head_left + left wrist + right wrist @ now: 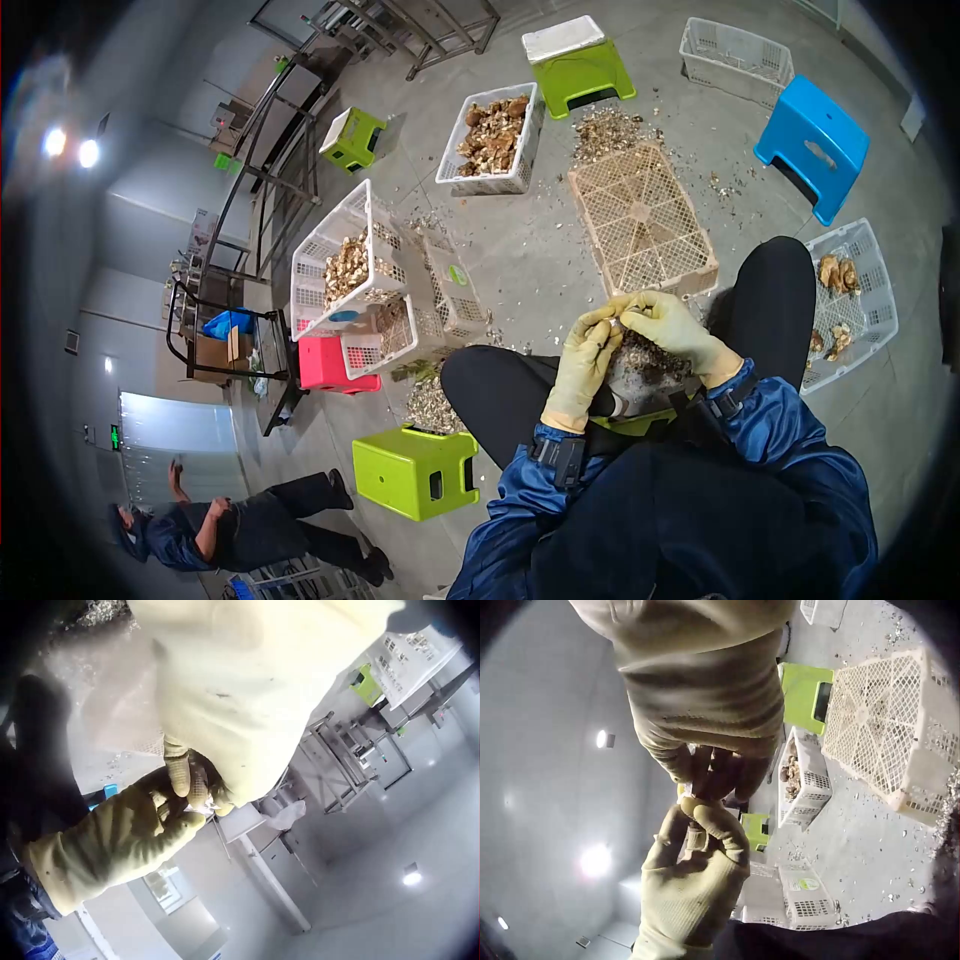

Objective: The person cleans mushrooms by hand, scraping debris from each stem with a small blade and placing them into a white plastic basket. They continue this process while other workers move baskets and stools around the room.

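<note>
Both hands wear pale yellow gloves and meet fingertip to fingertip above the lap. The left hand (583, 368) and the right hand (672, 330) pinch a small whitish piece (686, 792) between them, largely covered by the fingers. In the left wrist view the left hand (232, 690) fills the top and the right hand (112, 847) comes in from the lower left. Seen from the right wrist, the right hand (705, 682) is above the left hand (692, 892), whose thumb and fingers are bent together. Dark crumbly debris (645, 358) lies beneath the hands.
An upturned beige crate (640, 215) stands on the floor ahead. White crates with mushroom pieces stand ahead (530, 168), at the left (305, 280) and at the right (872, 345). Green stools (405, 470), a blue stool (815, 145) and scattered debris surround the seated person. Another person (250, 525) stands at lower left.
</note>
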The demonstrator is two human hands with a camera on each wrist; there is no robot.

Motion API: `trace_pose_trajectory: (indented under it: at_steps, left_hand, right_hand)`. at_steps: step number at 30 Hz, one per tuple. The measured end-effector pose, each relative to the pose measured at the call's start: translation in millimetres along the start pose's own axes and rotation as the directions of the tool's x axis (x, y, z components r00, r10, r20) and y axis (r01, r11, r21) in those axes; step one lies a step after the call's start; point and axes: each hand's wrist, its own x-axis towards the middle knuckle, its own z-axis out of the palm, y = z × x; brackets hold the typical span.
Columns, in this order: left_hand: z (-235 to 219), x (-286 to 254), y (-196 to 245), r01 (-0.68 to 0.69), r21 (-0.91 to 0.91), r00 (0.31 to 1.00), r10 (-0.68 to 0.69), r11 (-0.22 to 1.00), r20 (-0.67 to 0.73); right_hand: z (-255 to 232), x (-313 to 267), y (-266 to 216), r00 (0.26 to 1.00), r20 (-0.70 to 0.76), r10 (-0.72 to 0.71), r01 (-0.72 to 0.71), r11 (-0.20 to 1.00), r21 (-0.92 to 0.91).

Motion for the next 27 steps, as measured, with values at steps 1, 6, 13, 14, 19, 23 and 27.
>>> trace_pose_trajectory:
  at_steps: [1, 6, 13, 14, 19, 23, 27]
  left_hand:
    - [-2, 1, 0, 0.006, 0.008, 1.0, -0.006, 1.0, 0.005]
    - [-4, 5, 6, -0.027, 0.056, 0.996, 0.022, 0.998, 0.081]
    - [10, -6, 26, -0.096, 0.383, 0.991, 0.052, 0.919, 0.124]
    - [9, -7, 27, -0.1, 0.391, 0.989, 0.047, 0.915, 0.143]
    - [15, -11, 33, -0.088, 0.39, 0.987, 0.027, 0.916, 0.159]
    - [25, -15, 38, -0.052, 0.413, 0.993, 0.004, 0.909, 0.118]
    - [16, -12, 32, -0.086, 0.416, 0.988, 0.023, 0.905, 0.153]
  right_hand:
    - [0, -1, -2, 1.0, 0.024, 0.003, -0.003, 1.0, -0.023]
    - [-4, -3, -6, 0.993, 0.115, -0.001, 0.005, 0.999, -0.031]
    - [-4, -10, -20, 0.992, 0.121, 0.041, -0.028, 0.994, -0.11]
    - [-7, -6, -10, 0.992, 0.124, 0.029, -0.024, 0.999, -0.044]
    - [-12, -9, -16, 0.983, 0.184, 0.008, 0.016, 0.991, -0.13]
    - [-11, -12, -21, 0.976, 0.212, 0.048, -0.026, 0.994, -0.106]
    - [-8, -15, -30, 0.982, 0.154, 0.112, -0.098, 0.99, -0.099]
